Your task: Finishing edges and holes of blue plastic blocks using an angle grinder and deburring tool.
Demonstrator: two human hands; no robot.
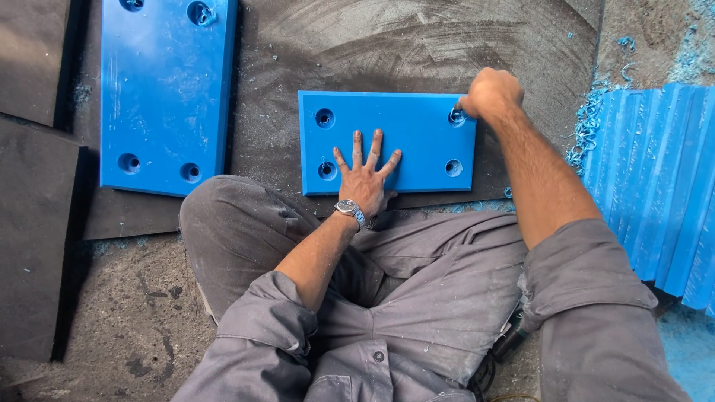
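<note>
A small blue plastic plate (387,141) is laid flat on a dark, dusty mat (417,45), directly in front of the crossed legs of a seated person in grey work clothes. Four round holes are bored through the plate, one near each corner, and they are the only hollows in view: the upper left hole (325,117), the lower left hole (327,170) and the lower right hole (453,167) are seen to be dark and shallow, with nothing clearly lying in them. The left hand (365,175) is spread open and pressed palm down on the plate's near edge, fingers splayed, nothing grasped (a wristwatch is worn just behind it). The right hand (490,93) is closed into a loose fist at the plate's upper right corner, its fingertips set at the upper right hole (456,116); whether something small is pinched there cannot be told. To the left of the plate, well apart from it, a larger blue plate (164,89) with similar holes is laid on the same mat. To the right of the plate, blue ribbed strips (655,179) are stacked side by side, and blue shavings (588,119) are scattered between them and the plate.
</note>
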